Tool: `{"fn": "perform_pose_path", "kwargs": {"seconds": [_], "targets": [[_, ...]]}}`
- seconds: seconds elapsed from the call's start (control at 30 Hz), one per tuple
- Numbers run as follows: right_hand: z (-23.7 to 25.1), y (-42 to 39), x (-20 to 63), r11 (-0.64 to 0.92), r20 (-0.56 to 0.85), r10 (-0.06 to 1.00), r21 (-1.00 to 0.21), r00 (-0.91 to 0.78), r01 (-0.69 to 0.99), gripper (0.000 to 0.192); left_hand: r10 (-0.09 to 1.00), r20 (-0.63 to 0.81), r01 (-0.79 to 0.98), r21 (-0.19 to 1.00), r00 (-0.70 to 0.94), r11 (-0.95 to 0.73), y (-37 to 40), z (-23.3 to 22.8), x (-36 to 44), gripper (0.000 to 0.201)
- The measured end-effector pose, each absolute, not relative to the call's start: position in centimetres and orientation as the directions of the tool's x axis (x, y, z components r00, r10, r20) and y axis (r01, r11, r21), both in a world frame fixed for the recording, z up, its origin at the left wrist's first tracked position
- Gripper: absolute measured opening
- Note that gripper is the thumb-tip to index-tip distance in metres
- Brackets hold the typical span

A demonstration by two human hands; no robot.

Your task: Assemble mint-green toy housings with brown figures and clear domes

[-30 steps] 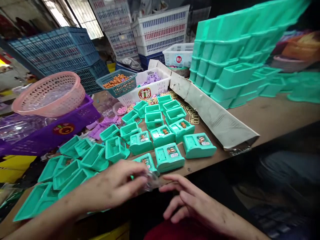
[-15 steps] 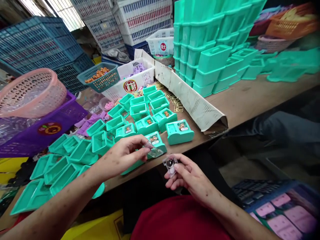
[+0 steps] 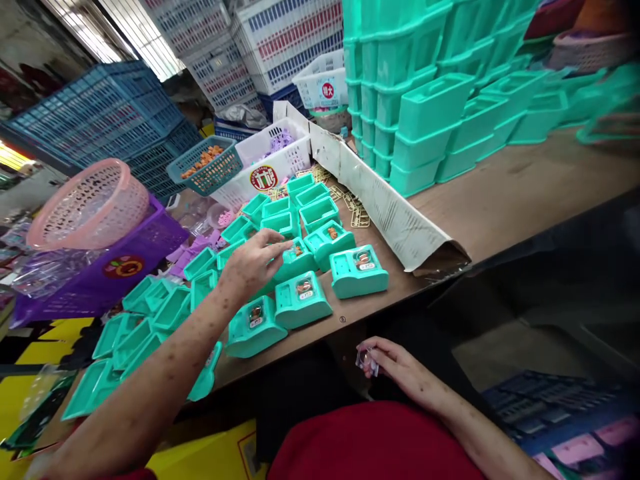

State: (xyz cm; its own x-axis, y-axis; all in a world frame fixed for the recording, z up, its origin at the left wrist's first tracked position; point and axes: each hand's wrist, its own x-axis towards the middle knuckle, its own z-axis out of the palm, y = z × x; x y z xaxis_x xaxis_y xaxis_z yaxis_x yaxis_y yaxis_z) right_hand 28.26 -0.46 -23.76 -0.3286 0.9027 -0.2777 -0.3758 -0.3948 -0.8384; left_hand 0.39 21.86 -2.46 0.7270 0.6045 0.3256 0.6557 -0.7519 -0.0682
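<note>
My left hand (image 3: 253, 263) reaches over the table, its fingers pinched on a clear plastic cover (image 3: 290, 254) that is hard to make out. The cover is at the top of a teal plastic box (image 3: 293, 268) with a small orange piece in it. Low above my lap, my right hand (image 3: 393, 363) grips a clear plastic cover with a rounded window (image 3: 367, 362); whether several are stacked there I cannot tell. Near the table edge stand boxes with clear windows and white labels: a left one (image 3: 255, 327), a middle one (image 3: 303, 300) and a right one (image 3: 359, 270).
More teal boxes (image 3: 173, 310) crowd the left side. A tall teal stack (image 3: 425, 133) rises behind a cardboard strip (image 3: 385, 207). At the back are a basket of orange pieces (image 3: 205, 170), a white basket (image 3: 295, 143) and a purple crate (image 3: 100, 267).
My left hand has moved up and away with its clear cover, from a labelled box at the front to one behind it. My right hand is lower and further right in view.
</note>
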Motion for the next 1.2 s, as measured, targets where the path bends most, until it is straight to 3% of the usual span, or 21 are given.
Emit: {"fn": "perform_pose_path", "kwargs": {"seconds": [0.1, 0.17, 0.27, 0.37, 0.5, 0.7, 0.8, 0.93, 1.2], "targets": [[-24.6, -0.3, 28.8, -0.391, -0.273, 0.904, -0.838, -0.328, -0.382, 0.055, 0.671, 0.267, 0.707, -0.062, 0.692, -0.704, 23.7, -5.0, 0.8, 0.037], [-24.5, -0.2, 29.1, -0.375, -0.256, 0.9, -0.868, -0.352, -0.326, 0.053, 0.696, 0.252, 0.717, 0.011, 0.673, -0.697, 24.5, -5.7, 0.9, 0.038], [-24.3, 0.1, 29.2, -0.378, -0.258, 0.892, -0.875, -0.371, -0.303, 0.053, 0.64, 0.12, 0.62, 0.169, 0.759, -0.766, 25.4, -5.4, 0.8, 0.042], [-24.5, 0.7, 29.2, -0.394, -0.271, 0.897, -0.85, -0.35, -0.35, 0.054, 0.588, 0.02, 0.567, 0.242, 0.809, -0.788, 26.0, -4.7, 0.7, 0.043], [-24.9, 1.2, 29.0, -0.426, -0.283, 0.884, -0.815, -0.372, -0.392, 0.053, 0.667, 0.035, 0.638, 0.257, 0.744, -0.726, 25.4, -4.0, 1.1, 0.038], [-25.6, 1.3, 28.5, -0.46, -0.284, 0.867, -0.772, -0.409, -0.439, 0.046, 0.764, -0.086, 0.735, 0.361, 0.639, -0.574, 23.7, -2.1, 1.7, 0.024], [-25.9, 1.5, 28.3, -0.48, -0.301, 0.859, -0.751, -0.413, -0.452, 0.045, 0.76, -0.085, 0.715, 0.42, 0.644, -0.558, 23.6, -1.7, 1.3, 0.027], [-26.2, 1.7, 28.0, -0.492, -0.306, 0.855, -0.734, -0.418, -0.468, 0.047, 0.767, -0.101, 0.676, 0.554, 0.633, -0.486, 24.0, -1.9, 0.8, 0.05], [-26.6, 1.9, 27.4, -0.508, -0.307, 0.845, -0.717, -0.437, -0.478, 0.045, 0.747, 0.031, 0.622, 0.53, 0.664, -0.575, 24.9, -3.4, 1.1, 0.037]]}}
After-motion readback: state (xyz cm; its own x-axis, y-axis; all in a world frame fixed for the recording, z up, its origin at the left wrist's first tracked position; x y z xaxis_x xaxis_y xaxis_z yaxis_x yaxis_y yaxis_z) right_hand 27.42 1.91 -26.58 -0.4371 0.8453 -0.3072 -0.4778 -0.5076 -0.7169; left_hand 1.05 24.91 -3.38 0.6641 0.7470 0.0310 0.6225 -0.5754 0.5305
